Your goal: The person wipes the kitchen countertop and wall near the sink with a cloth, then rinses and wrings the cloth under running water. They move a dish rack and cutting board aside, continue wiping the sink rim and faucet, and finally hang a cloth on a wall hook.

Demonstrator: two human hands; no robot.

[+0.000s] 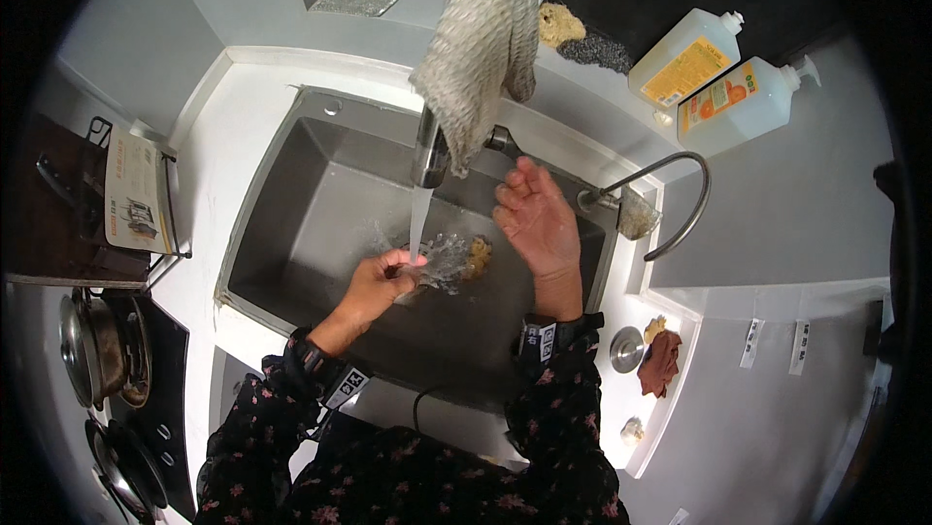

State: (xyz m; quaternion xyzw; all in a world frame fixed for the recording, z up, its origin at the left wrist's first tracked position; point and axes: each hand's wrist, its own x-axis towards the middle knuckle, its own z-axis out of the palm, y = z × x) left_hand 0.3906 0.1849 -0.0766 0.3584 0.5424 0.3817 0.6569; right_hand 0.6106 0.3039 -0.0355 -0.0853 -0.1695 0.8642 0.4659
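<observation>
Water runs from the metal faucet (431, 161) into the grey kitchen sink (291, 216). My left hand (382, 281) is under the stream, with thumb and fingertips pinched together; splashing water hides whether something is between them. Just right of the splash, a yellowish sponge or scrubber (478, 258) lies in the sink. My right hand (539, 223) is raised over the sink's right side, palm up with fingers partly curled and nothing in it. It is close to the dark faucet lever (501, 139). A beige cloth (477, 37) is draped over the faucet's upper part.
Two pump bottles (684, 59) stand at the back right, near a scouring pad (595, 52). A curved thin spout (703, 183) rises at the sink's right corner. On the right counter lie a metal lid (627, 349) and a brown cloth (660, 363). Pots (102, 350) stand at left.
</observation>
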